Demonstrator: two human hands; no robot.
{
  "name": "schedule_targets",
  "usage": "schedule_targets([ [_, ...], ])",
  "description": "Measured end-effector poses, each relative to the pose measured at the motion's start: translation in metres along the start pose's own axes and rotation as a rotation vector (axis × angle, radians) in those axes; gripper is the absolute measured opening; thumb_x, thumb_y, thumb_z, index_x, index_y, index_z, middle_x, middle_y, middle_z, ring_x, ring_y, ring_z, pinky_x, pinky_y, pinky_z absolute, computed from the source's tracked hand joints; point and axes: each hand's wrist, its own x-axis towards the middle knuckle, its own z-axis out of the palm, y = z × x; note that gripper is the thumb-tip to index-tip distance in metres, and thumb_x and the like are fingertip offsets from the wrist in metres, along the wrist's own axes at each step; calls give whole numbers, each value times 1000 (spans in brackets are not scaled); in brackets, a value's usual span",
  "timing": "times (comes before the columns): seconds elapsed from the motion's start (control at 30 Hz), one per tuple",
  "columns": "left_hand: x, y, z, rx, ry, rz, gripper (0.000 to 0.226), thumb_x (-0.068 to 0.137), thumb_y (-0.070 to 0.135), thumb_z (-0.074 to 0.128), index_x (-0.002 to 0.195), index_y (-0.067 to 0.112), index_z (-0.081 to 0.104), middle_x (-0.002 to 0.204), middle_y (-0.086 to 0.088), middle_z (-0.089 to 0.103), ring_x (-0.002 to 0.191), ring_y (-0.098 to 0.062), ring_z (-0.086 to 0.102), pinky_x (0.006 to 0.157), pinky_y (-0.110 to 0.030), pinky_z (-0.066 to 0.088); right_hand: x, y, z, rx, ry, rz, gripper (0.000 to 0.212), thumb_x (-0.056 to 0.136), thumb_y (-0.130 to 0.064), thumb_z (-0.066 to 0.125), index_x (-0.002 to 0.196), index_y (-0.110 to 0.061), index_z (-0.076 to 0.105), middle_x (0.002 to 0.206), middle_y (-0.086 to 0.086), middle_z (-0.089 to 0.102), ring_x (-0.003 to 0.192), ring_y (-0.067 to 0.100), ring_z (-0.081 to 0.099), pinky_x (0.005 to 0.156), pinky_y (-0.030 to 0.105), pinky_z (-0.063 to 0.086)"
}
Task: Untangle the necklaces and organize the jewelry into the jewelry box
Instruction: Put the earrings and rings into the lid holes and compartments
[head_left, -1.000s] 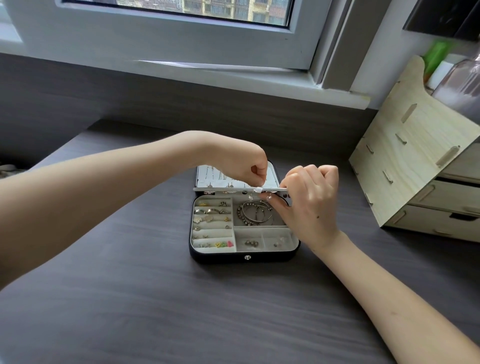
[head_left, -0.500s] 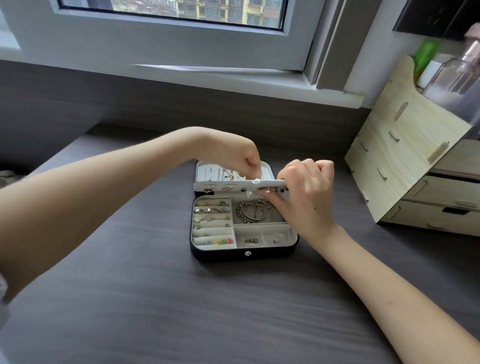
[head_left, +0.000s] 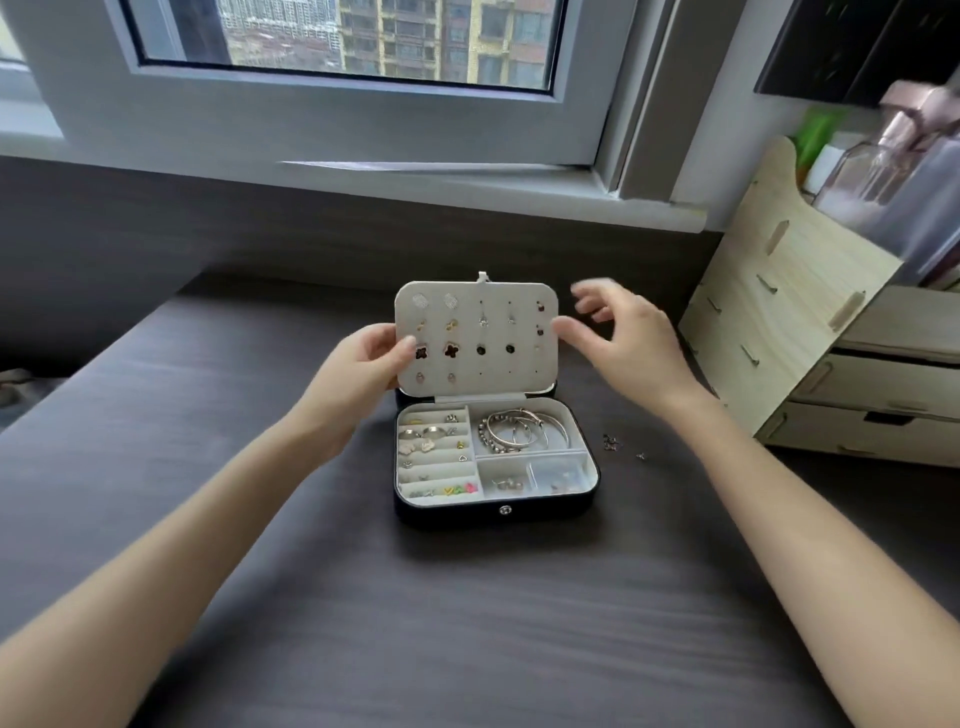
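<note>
Left hand (head_left: 358, 369) pinches the earring panel (head_left: 493, 374) (right hand (head_left: 634, 343) spread, empty); a slip could drop it onto bracelets (head_left: 514, 434) below that grip.

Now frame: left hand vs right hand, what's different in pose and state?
The left hand pinches the left edge of the upright white earring panel; the right hand holds nothing. The left hand's fingers are curled and sharp; the right hand's are spread and motion-blurred. The left hand overlaps the panel; the right hand sits beside its right edge, contact unclear. Both are bare and flank the panel of the open black jewelry box.
</note>
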Motion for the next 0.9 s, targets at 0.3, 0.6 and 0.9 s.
schedule_targets([
  [0.3, 10, -15, 6, 113, 158, 107, 22, 92, 7, 53, 109, 18, 61, 104, 3, 68, 100, -15, 64, 88, -39, 52, -59, 40, -19, -228, -324, 84, 18, 91, -22, 60, 102, -16, 73, 102, 1, 69, 99, 20, 59, 84, 26, 41],
  [0.6, 14, -1, 8, 47, 263, 77, 43, 86, 1, 54, 126, 17, 50, 104, -2, 62, 96, -14, 61, 74, -27, 50, -59, 42, 0, -429, -281, -317, 11, 70, -5, 65, 64, -11, 72, 58, 5, 61, 53, 28, 56, 53, 31, 46],
  [0.9, 7, 2, 19, 193, 177, 67, 17, 82, 8, 62, 90, 20, 70, 75, 7, 55, 66, -10, 45, 60, -23, 37, -52, 8, -6, -22, 64, -41, 12, 83, -8, 64, 74, -10, 70, 71, -1, 66, 66, 12, 55, 65, 23, 42],
])
